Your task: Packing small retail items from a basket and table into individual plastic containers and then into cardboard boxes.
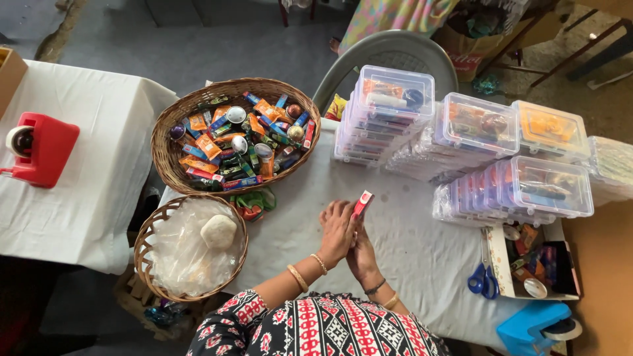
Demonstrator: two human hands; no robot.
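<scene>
White-clothed table (409, 250), left hand (337, 232) and right hand (362, 254) fingers clamped together on small red packet (362, 203), seemingly upright

Grey floor (217, 39), white-clothed tables (99, 132), grey plastic chair (389, 49), daylight.

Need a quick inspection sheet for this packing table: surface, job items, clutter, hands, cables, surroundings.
Surface: white cloth-covered table, lightly marked.
Job's things: small red-and-white packet held upright in both hands.
Clutter: wicker basket of small packets; second basket with plastic wrap; stacks of clear lidded boxes; blue scissors; blue tape dispenser.
Grippers: left hand and right hand both closed on the packet.
Cables: nothing seen.
Surroundings: grey plastic chair; red dispenser on a side table.
</scene>
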